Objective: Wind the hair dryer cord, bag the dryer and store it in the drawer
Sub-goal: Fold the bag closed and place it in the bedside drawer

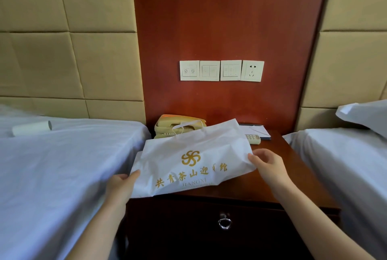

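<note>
Left hand (120, 186) is pinching the bag (192, 161) at its 8 o'clock corner, right hand (268, 165) is grabbing its 3 o'clock edge; bag's lying on the nightstand (293, 150), phone (165, 127) sitting at 12 o'clock.

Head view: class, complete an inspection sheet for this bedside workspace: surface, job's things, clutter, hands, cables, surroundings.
Surface: wooden nightstand, partly covered.
Job's things: white bag lies on it; drawer shut; dryer not visible.
Clutter: telephone, remote, papers behind the bag.
Hands: left hand grips bag's near left corner; right hand pinches its right edge.
Cables: nothing seen.
Surroundings: left bed bearing a white roll; right bed; wall switches, socket.
</note>
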Action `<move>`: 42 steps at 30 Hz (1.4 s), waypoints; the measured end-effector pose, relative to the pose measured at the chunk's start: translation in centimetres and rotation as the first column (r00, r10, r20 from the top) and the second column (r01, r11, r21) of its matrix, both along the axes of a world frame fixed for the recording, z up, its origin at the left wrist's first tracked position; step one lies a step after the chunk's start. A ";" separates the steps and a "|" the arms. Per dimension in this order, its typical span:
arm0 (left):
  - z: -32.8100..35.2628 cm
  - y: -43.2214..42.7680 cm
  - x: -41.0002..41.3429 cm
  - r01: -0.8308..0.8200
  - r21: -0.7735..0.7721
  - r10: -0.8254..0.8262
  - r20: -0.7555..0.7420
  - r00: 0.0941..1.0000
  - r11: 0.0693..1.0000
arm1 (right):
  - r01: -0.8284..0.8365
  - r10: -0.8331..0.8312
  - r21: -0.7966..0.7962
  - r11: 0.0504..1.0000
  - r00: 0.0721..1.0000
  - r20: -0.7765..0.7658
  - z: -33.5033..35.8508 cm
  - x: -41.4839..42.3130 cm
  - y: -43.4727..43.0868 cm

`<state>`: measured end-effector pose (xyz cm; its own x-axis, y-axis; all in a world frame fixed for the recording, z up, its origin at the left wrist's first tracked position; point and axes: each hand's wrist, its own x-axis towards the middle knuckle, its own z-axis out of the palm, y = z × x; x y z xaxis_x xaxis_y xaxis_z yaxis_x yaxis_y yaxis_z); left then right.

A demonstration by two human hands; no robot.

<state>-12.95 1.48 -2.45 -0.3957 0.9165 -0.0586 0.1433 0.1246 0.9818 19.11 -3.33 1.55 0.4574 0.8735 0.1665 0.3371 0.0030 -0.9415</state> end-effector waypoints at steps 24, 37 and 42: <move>-4.5 -2.1 2.7 -0.097 0.047 0.099 -0.041 0.994 0.994 | 0.088 -0.107 0.063 0.994 0.909 0.403 -1.8 1.8 -3.6; 1.1 -3.9 9.4 0.508 -0.013 -0.179 -0.943 0.280 0.861 | 0.098 0.064 -0.230 0.968 0.790 0.609 0.4 -0.4 -1.4; -1.7 -2.2 11.3 0.422 -0.039 -0.187 -0.930 0.316 0.906 | 0.089 0.022 -0.167 0.982 0.825 0.565 -1.5 0.7 -1.0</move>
<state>-1.67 -0.76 -4.18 0.2114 0.9267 0.3107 0.9323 -0.2867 0.2206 19.84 -4.28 0.02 0.3618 0.8989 0.2470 0.8039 -0.1667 -0.5709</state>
